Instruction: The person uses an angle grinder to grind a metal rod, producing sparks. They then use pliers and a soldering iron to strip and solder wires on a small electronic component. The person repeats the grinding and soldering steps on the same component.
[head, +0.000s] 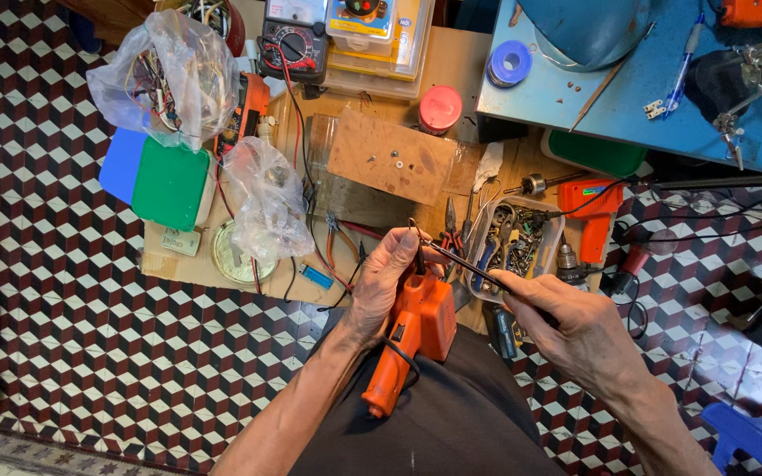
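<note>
My left hand [387, 280] grips an orange soldering gun [412, 339] resting on my dark-clothed lap, its black cord looping by the handle. My right hand [566, 330] holds a thin dark tool [465, 261], like a screwdriver or probe, whose tip reaches the front of the gun beside my left fingers. Both hands hover over the near edge of a low wooden board [460, 66] covered with tools.
A clear tray of screws and bits [522, 238], pliers [450, 225], an orange drill [591, 220], a multimeter [295, 42], plastic bags of wires [165, 75], green and blue lids [165, 181], a red-capped jar [440, 107] and a blue bench [646, 79] surround me on a checkered tile floor [63, 335].
</note>
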